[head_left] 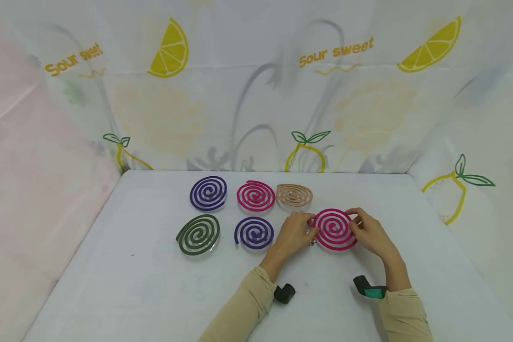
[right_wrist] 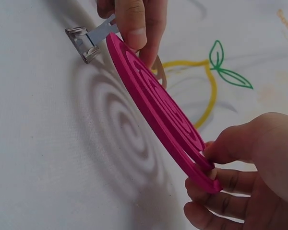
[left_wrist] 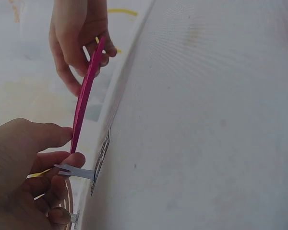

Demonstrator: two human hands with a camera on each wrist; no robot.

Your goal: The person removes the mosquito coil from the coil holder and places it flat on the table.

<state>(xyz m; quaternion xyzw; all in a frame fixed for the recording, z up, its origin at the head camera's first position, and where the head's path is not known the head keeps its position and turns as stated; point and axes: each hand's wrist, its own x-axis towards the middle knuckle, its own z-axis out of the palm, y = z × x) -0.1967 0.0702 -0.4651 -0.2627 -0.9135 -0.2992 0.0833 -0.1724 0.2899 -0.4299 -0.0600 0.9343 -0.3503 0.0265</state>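
**While a bare left hand [head_left: 292, 232] and a bare right hand [head_left: 369, 235] grasp a flat magenta spiral coil [head_left: 334, 227], its shadow [right_wrist: 129, 134] falls on a white tabletop [head_left: 111, 285]**

As seen in the head view, the held coil is right of centre, its spiral face toward the camera. Left hand: grasping; thumb and fingers pinch the coil's left edge. Right hand: grasping; thumb and fingers pinch the opposite edge. In both wrist views the coil appears nearly edge-on and tilted; it is raised off the tabletop. At the left hand's fingers is a translucent forked stand [left_wrist: 77, 171] with a thin, shiny metal base [right_wrist: 84, 44]; cannot tell whether that hand grips it too.

Other coils, centre and left of centre in the head view. Rear row, left to right: a dark purple spiral coil [head_left: 209, 192], a second magenta spiral coil [head_left: 255, 195], a tan spiral coil [head_left: 294, 195]; the last two are just beside each other. Front row: a dark green spiral coil [head_left: 198, 234], then a second dark purple spiral coil [head_left: 254, 233], near the left hand.

Lower frame: beige sleeves [head_left: 248, 299] on both arms. Upper frame: pale backdrop [head_left: 248, 38] printed with yellow lemon slices [head_left: 171, 50].
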